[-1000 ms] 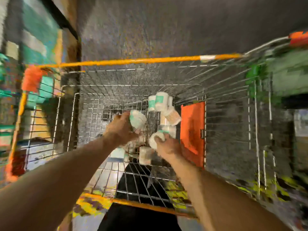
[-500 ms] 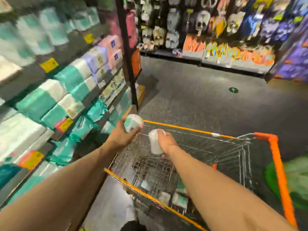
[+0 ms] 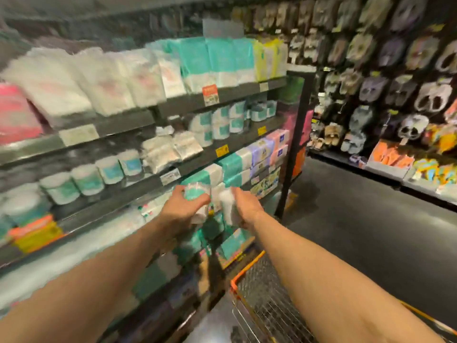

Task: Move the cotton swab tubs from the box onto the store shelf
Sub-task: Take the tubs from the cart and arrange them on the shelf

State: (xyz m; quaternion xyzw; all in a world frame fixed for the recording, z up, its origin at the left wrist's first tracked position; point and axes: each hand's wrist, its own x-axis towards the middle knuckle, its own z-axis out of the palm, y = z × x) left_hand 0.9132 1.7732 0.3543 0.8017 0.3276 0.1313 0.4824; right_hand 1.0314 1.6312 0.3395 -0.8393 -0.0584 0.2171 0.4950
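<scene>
Left hand (image 3: 181, 210): curled round a teal-labelled cotton swab tub (image 3: 196, 194), held up before the shelf (image 3: 123, 194).
Right hand (image 3: 247, 209): grips a white tub (image 3: 228, 206) alongside.
Shelf: a row of shelved tubs (image 3: 85, 180).
Below: a wire cart (image 3: 259, 305) on the dark floor (image 3: 358, 231).

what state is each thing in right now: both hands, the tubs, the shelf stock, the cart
left hand, grips teal-label tub, in the air, not yet on the shelf
right hand, grips white tub, also in the air
shelf tubs, upright in a row
cart, low right, contents out of view
</scene>
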